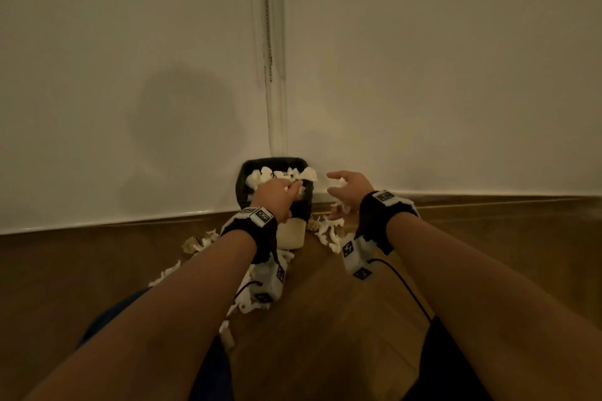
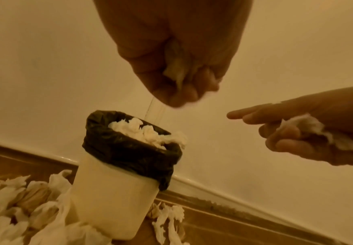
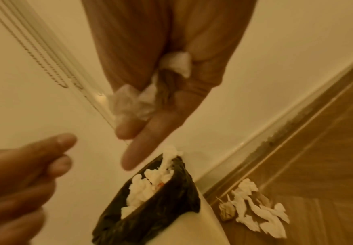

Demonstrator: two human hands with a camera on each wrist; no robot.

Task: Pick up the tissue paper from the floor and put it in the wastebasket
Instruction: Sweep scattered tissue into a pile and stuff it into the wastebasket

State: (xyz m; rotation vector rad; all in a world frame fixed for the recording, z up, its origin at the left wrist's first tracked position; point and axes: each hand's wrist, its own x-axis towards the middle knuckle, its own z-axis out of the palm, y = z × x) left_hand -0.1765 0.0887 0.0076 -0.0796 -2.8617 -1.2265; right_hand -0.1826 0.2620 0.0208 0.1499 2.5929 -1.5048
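A white wastebasket with a black liner stands against the wall, heaped with crumpled tissue. My left hand hovers over its rim and grips a wad of tissue paper in curled fingers. My right hand is just right of the basket, level with its top. It holds another tissue wad under curled fingers, with the index finger straight. In the left wrist view the basket sits below the fist.
Several torn tissue pieces lie on the wooden floor on both sides of the basket and near my knees. A white wall and baseboard run behind. A beaded blind cord hangs above the basket.
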